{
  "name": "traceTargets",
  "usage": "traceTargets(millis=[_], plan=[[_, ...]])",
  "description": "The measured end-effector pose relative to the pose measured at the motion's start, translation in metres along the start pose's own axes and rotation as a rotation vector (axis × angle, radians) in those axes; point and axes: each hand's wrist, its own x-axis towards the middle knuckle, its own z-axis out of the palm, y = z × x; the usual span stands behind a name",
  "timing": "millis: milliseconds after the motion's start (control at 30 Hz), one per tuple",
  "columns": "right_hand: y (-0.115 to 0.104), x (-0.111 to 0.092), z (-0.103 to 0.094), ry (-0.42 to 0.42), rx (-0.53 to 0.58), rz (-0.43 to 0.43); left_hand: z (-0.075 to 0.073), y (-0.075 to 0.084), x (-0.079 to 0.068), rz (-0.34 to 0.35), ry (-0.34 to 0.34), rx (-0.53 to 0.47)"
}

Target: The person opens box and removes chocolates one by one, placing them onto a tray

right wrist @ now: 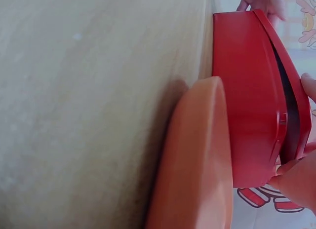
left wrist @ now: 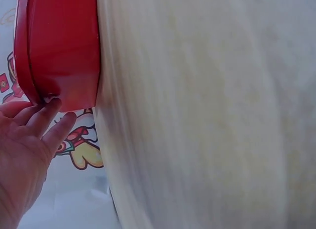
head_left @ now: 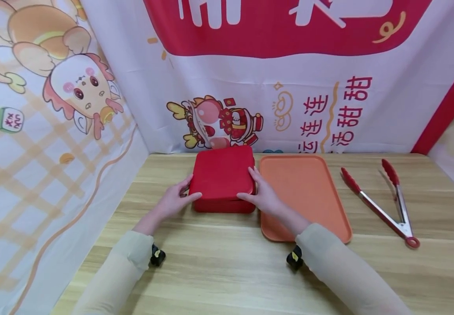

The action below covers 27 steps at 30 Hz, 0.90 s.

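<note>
A red box point(head_left: 224, 207) with rounded corners sits on the wooden table, its matching red lid point(head_left: 223, 173) on top. The right wrist view shows the lid point(right wrist: 295, 83) tilted, raised along its right side with a dark gap above the box body point(right wrist: 247, 86). My right hand point(head_left: 264, 194) grips the lid's right edge, thumb at the front corner and fingers along the side. On the opposite side my left hand point(head_left: 173, 200) holds the lid's left edge, thumb at the front. In the left wrist view, that hand's fingertips point(left wrist: 52, 106) reach the seam at the back corner.
An orange tray point(head_left: 301, 188) lies right beside the box, under my right forearm. Farther right are red-tipped metal tongs point(head_left: 382, 214), spread apart. A printed cloth point(head_left: 282, 74) hangs behind the table, and another point(head_left: 53, 175) along the left.
</note>
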Motion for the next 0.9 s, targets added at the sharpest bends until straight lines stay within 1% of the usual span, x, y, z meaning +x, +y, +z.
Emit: traceTargets(millis=[133,400,533,633,733,800,900], plan=[[-0.004,-0.001,-0.001,0.013,-0.011,-0.011,-0.003,0.002,-0.002,0.027,0.006,-0.001],[-0.011,-0.006,-0.004,0.021,0.054,-0.039,-0.007,0.01,-0.01,0.071,0.058,-0.076],[-0.015,-0.011,-0.007,0.035,0.061,-0.066,-0.007,0.013,-0.011,0.121,0.083,-0.089],[-0.017,-0.017,-0.009,0.073,0.077,-0.108,-0.006,0.014,-0.013,0.164,0.087,-0.129],[-0.02,-0.024,-0.011,0.115,0.09,-0.132,-0.005,0.015,-0.015,0.187,0.07,-0.188],[-0.022,-0.028,-0.014,0.126,0.101,-0.132,-0.004,0.017,-0.017,0.193,0.057,-0.23],[-0.023,-0.035,-0.018,0.118,0.081,-0.146,-0.003,0.021,-0.022,0.185,0.05,-0.294]])
